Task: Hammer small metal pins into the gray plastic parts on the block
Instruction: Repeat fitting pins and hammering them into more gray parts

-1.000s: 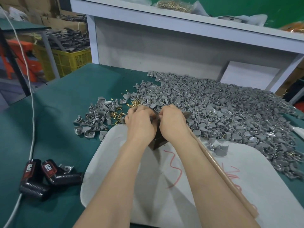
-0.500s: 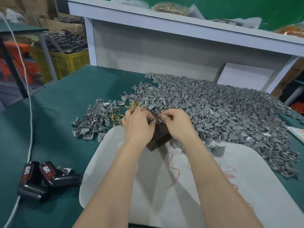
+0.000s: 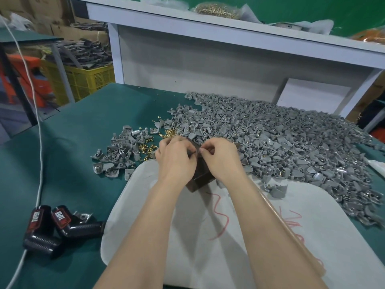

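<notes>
On the green counter [image 3: 73,142], one white board [image 3: 198,247] was laid, and one dark brown block [image 3: 200,178] was stood at its far edge. The block was gripped by the left hand [image 3: 176,157], whose fingers were curled over its upper left side. The right hand [image 3: 220,157] was held against the block's top with thumb and forefinger brought together; whether anything was pinched between them could not be told.

One yellow crate [image 3: 87,80], seen beyond the counter's left end, was heaped with dark parts [image 3: 87,53]. One clear bag of brass pins [image 3: 216,10] was set on the white shelf [image 3: 229,33] behind.

The gray plastic parts were gathered in two heaps: a large heap [image 3: 291,147] spread behind and to the right of the block and onto the board's right edge, and a small heap [image 3: 118,153] to the left. Loose pins [image 3: 146,147] were scattered between the two heaps.

Two black tools [image 3: 75,224] with red labels were laid touching each other, just beside the board's near left edge. One white cable [image 3: 40,142] was run across the counter to them. One wooden stick [image 3: 291,233] was laid on the board under the right forearm.
</notes>
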Available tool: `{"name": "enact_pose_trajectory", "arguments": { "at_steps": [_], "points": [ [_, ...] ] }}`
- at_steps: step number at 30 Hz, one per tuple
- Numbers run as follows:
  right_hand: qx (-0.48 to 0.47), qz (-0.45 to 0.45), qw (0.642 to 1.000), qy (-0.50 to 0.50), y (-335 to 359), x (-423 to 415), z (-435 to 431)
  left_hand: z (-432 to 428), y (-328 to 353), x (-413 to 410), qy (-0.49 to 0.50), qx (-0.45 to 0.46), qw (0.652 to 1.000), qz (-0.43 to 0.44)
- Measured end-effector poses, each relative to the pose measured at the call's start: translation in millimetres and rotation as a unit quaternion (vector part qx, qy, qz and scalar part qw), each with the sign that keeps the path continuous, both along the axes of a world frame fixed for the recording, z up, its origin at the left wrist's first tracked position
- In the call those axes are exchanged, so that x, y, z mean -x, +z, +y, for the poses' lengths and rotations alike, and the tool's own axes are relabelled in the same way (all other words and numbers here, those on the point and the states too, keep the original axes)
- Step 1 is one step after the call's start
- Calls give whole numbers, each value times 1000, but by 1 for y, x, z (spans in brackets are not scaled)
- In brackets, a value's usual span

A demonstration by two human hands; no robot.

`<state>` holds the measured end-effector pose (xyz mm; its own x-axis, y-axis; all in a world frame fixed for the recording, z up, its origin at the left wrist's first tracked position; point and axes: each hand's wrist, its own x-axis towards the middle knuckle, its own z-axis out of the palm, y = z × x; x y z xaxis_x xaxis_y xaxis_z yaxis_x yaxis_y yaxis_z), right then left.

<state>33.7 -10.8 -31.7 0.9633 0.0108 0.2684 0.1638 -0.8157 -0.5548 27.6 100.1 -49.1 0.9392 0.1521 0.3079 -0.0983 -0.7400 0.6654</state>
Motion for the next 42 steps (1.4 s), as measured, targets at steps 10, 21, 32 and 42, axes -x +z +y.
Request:
{"name": "enact_pose_trajectory", "arguments": {
  "at_steps": [10, 21, 32, 42],
  "points": [
    [44, -26, 999, -10, 0, 3, 7, 1, -1, -2, -7, 8, 1000, -15],
    [170, 38, 985, -11, 18, -7, 11, -1, -2, -2, -9, -8, 999, -32],
    [207, 51, 977, 6, 28, -9, 13, -2, -1, -1, -6, -20, 999, -34],
    [227, 55, 972, 20, 31, -9, 15, -2, 0, 1, -10, -20, 999, -30]
  ]
}}
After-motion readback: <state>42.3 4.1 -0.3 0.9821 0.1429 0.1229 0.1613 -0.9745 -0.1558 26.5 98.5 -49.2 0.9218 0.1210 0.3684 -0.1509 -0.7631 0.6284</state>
